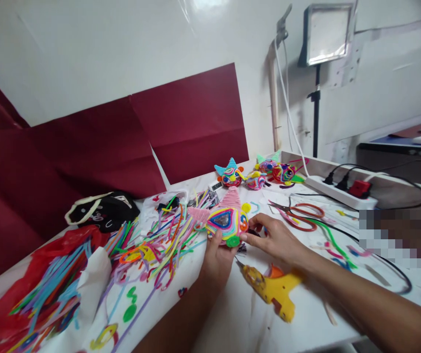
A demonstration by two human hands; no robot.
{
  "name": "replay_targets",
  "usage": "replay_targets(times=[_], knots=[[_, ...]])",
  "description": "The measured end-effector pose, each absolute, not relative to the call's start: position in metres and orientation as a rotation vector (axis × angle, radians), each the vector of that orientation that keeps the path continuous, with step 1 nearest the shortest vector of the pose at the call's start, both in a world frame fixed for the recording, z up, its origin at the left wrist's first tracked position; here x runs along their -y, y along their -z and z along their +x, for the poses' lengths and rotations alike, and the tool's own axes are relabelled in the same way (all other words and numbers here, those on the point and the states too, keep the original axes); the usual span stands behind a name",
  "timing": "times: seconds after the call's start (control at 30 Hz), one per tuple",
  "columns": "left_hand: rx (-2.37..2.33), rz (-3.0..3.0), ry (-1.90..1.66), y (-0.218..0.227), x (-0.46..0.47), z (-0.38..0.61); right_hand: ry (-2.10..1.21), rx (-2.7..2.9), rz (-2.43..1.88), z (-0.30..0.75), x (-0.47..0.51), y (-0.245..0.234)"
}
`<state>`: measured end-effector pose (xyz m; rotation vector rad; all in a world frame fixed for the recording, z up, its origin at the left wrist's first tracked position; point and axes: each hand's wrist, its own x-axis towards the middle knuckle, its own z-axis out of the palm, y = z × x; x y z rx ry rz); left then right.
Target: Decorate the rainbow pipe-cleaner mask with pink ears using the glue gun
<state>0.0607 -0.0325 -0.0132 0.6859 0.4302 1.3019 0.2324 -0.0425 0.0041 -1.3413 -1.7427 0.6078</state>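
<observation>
A fish-shaped craft (223, 221) of coiled coloured pipe cleaners, with a pink tail and a grey centre on its side, is held up over the white table. My left hand (215, 262) grips it from below, thumb on its near side. At its right end, by the orange-ringed eye and a green coiled disc (233, 241), the thumb and fingers of my right hand (274, 238) close on the edge. Whether a small part is pinched there is hidden. Below my right hand lies a yellow glue gun (269, 289), its nozzle pointing up-left.
Loose pipe cleaners (173, 235) spread at left, beside a red plastic bag (44, 264) and black pouch (112, 211). Several similar fish (230, 174) stand at the back. Orange-handled scissors (308, 211), a power strip (342, 191) and black cables lie right.
</observation>
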Motion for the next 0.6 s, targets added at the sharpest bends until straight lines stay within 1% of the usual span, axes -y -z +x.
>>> replay_targets(times=[0.6], knots=[[-0.356, 0.846, -1.27, 0.0137, 0.0332, 0.0584, -0.573, 1.743, -1.292, 0.2397, 0.0377, -0.0028]])
